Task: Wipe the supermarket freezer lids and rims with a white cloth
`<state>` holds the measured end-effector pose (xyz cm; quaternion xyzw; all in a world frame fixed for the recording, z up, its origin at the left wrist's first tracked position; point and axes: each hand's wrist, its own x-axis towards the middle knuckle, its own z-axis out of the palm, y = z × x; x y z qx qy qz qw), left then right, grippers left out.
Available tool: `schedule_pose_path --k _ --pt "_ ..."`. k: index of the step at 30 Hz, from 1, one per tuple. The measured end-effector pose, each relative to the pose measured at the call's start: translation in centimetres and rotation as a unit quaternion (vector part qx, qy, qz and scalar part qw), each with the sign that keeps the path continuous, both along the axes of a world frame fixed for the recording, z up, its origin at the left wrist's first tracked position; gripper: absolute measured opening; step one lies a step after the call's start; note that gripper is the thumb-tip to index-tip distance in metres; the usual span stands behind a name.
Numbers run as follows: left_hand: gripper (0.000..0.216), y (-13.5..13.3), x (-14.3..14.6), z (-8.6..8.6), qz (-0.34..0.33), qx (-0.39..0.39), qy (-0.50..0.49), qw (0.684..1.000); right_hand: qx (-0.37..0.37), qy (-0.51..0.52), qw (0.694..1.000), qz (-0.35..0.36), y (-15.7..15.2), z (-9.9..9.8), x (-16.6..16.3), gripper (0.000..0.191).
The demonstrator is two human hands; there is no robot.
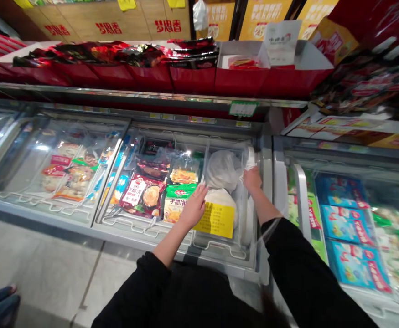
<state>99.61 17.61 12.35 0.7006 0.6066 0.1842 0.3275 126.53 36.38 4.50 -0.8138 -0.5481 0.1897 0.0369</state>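
My left hand (pixel 195 207) lies with its fingers stretched out on the glass lid of a chest freezer, beside a yellow paper notice (pixel 221 220). My right hand (pixel 253 179) is closed around the pale handle (pixel 250 157) at the lid's right side. Below the glass are a maroon pancake packet (pixel 141 195), a green-and-white packet (pixel 176 200) partly behind my left fingers, and a smaller packet (pixel 184 174) with a food picture. White plastic bags (pixel 222 169) fill the right compartment, their contents unclear. A clear strip of plastic hangs near my right wrist.
Another freezer section (pixel 72 168) with bagged food is to the left. A separate freezer at right holds blue boxes (pixel 348 223). Above runs a shelf with red boxes (pixel 192 79) and dark packets. Someone's legs (pixel 1 304) show at lower left on the tiled floor (pixel 49 264).
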Motion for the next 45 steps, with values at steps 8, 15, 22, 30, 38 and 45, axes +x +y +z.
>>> schedule_pose_path --k 8,15,22,30,38,45 --pt "0.074 4.4 2.0 0.7 -0.044 0.014 0.059 0.997 -0.001 0.017 1.0 -0.009 7.7 1.4 -0.9 0.056" --pt "0.077 4.2 2.1 -0.5 -0.011 0.005 0.077 0.997 0.013 0.051 0.999 0.001 2.5 1.1 -0.1 0.059" --pt "0.079 5.4 2.7 -0.4 0.002 0.035 0.081 0.996 -0.007 0.072 0.997 0.016 -15.6 -1.9 1.7 0.084" --pt "0.078 3.8 2.2 0.2 0.013 0.02 0.095 0.995 0.008 0.061 0.997 0.049 -17.4 -2.3 2.2 0.083" --pt "0.076 -0.4 -0.1 0.1 0.038 -0.01 0.115 0.993 0.057 0.054 0.996 0.037 -0.8 1.1 0.0 0.078" --pt "0.076 -3.8 -2.4 -2.0 0.084 -0.035 0.107 0.99 0.162 -0.044 0.979 0.114 -6.2 0.2 -1.3 0.073"
